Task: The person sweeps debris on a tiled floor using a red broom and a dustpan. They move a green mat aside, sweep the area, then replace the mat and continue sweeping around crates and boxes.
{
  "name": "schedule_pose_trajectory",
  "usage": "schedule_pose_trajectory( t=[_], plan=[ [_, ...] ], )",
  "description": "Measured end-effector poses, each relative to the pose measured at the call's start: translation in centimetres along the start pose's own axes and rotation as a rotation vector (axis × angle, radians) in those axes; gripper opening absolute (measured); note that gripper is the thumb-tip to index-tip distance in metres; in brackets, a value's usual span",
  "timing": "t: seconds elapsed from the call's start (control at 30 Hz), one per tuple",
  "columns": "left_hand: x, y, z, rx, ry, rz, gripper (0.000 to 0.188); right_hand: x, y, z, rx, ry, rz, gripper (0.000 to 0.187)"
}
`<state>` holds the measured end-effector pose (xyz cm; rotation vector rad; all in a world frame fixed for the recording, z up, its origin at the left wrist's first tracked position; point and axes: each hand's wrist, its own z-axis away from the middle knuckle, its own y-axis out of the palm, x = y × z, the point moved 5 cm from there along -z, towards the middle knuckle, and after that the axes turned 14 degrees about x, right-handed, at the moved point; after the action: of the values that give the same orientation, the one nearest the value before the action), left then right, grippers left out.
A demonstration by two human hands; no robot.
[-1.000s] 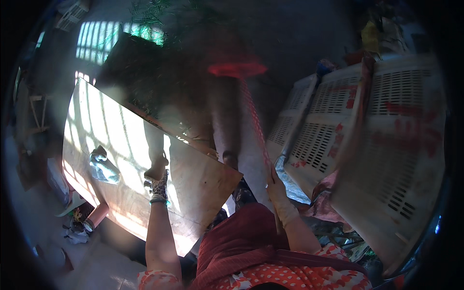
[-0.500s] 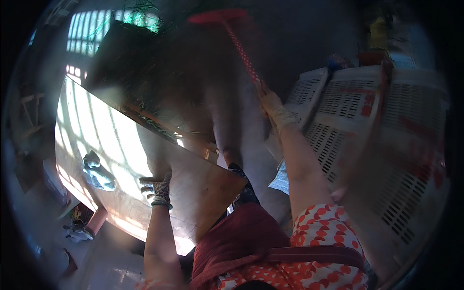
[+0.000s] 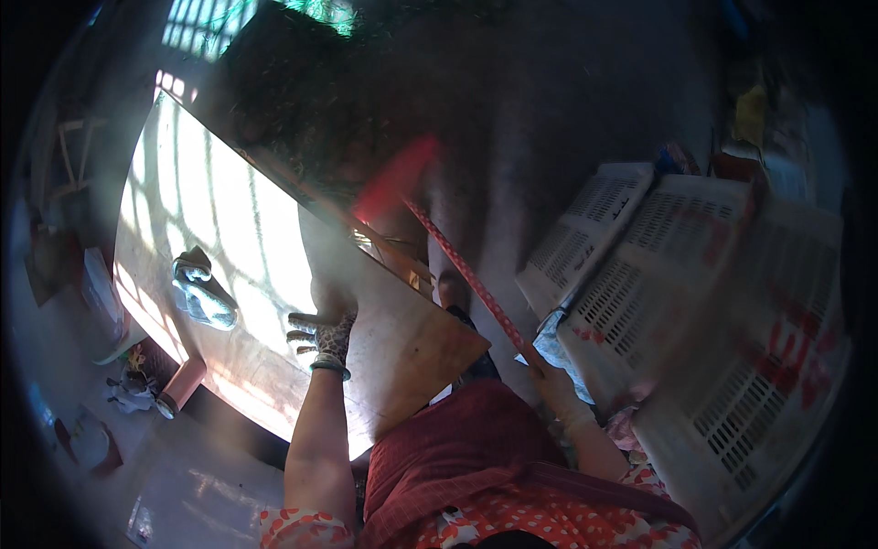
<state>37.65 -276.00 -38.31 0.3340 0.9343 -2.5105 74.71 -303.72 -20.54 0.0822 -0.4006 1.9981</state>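
Observation:
My left hand [image 3: 325, 336], in a spotted glove, lies flat on a wooden board [image 3: 402, 357], fingers spread. On its left a crumpled grey-white cloth or glove [image 3: 205, 297] rests on the sunlit part of the same board. My right hand [image 3: 552, 392] is wrapped round the red, white-dotted handle of a broom [image 3: 466, 274], low beside my right hip. The broom's red head is blurred by motion and stands out past the far edge of the board. Details of its bristles cannot be made out.
White slatted plastic crates [image 3: 631, 274] with red markings line the right side. Dark floor with scattered green stalks [image 3: 306, 119] lies beyond the board. At lower left are an orange-brown tube [image 3: 181, 388] and a crumpled pale item [image 3: 133, 392].
My right hand has drawn the broom back toward my body, and its red head has swung nearer and turned. My left hand keeps its place on the board; the view has shifted slightly.

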Motion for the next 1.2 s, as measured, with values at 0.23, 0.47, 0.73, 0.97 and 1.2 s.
schedule_pose_trajectory(
  t=[0.23, 0.47, 0.73, 0.97, 1.2],
  plan=[
    [-1.9, -1.2, 1.3, -0.123, -0.216, -0.191, 0.076, 18.8, -8.7, -20.3, -0.155, -0.242, -0.068, 0.045],
    [-2.3, -1.1, 1.8, -0.152, -0.320, -0.183, 0.085, 7.4, -4.3, -8.0, -0.220, -0.289, -0.052, 0.055],
    [-4.5, -2.0, 3.0, -0.002, -0.470, -0.115, 0.126, 14.2, -8.4, -13.9, -0.375, -0.419, -0.025, 0.044],
    [-5.1, -1.6, 2.8, 0.061, -0.380, 0.115, 0.148, 14.8, -20.0, -9.3, -0.274, -0.130, 0.442, 0.046],
    [-7.1, -1.1, 2.6, -0.008, -0.624, -0.076, 0.142, 4.5, -29.6, 0.7, -0.183, 0.537, 0.579, 0.033]
  ],
)
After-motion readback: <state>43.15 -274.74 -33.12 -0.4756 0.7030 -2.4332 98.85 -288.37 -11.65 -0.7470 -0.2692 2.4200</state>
